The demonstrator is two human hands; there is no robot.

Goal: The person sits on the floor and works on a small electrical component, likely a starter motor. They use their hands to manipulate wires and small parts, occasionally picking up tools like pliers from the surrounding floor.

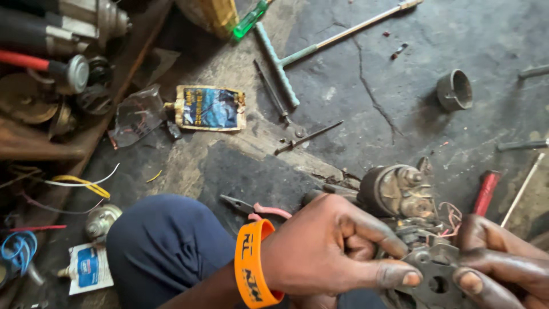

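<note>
Pinching from both sides, the person's two hands hold a grimy grey metal plate (436, 281) with a round hole, low at the right of the view. The left hand (331, 246), wearing an orange wristband (251, 263), closes its thumb and fingers on the plate's left edge; the right hand (503, 266) closes on the right edge, its thumb tip just beside the hole. The plate sits between the two thumbs, at the front end of a dirty starter motor (397, 191) whose rounded body lies just above the hands, with thin reddish wires (452, 214) looping beside it.

Behind the left hand, pink-handled pliers (254, 207) lie on the stained concrete floor (400, 86). A red-handled tool (486, 191) rests near the right hand. Farther off are a T-shaped wrench (286, 63), a green-handled screwdriver (249, 20), a short metal ring (454, 90) and a flattened blue-and-yellow pouch (209, 107). The person's knee in dark blue cloth (166, 243) fills the lower left.
</note>
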